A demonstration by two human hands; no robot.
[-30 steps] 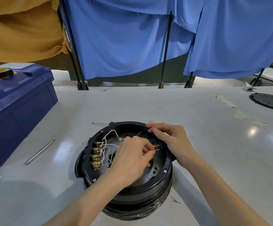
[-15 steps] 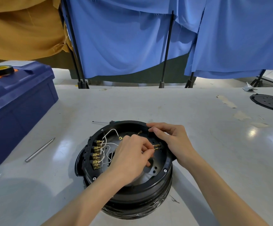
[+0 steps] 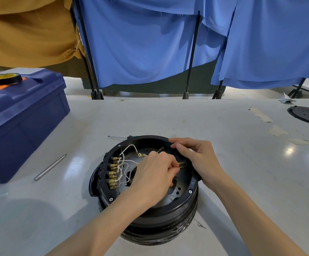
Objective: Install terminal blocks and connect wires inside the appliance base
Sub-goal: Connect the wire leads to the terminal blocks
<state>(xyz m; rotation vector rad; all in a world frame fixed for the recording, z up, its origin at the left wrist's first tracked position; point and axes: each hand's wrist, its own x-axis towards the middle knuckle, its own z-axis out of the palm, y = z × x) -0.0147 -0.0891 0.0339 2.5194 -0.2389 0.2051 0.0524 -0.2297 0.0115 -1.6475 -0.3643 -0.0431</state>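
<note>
Head view. Appliance base [image 3: 159, 218] stands open side up on the table [image 3: 242, 172], mid-width, toward the near edge. Left hand [image 3: 155, 180] is inside the base, fingers curled, tips pinching a brass connector [image 3: 182, 164] by the right inner wall. Right hand [image 3: 199, 159] grips the base rim at its far right, fingers curled over it. White wires [image 3: 129, 146] run to a row of brass terminals [image 3: 113, 175] along the left inner wall. Blue toolbox [image 3: 20, 126] sits at the left edge, with a metal rod [image 3: 50, 167] between toolbox and base.
</note>
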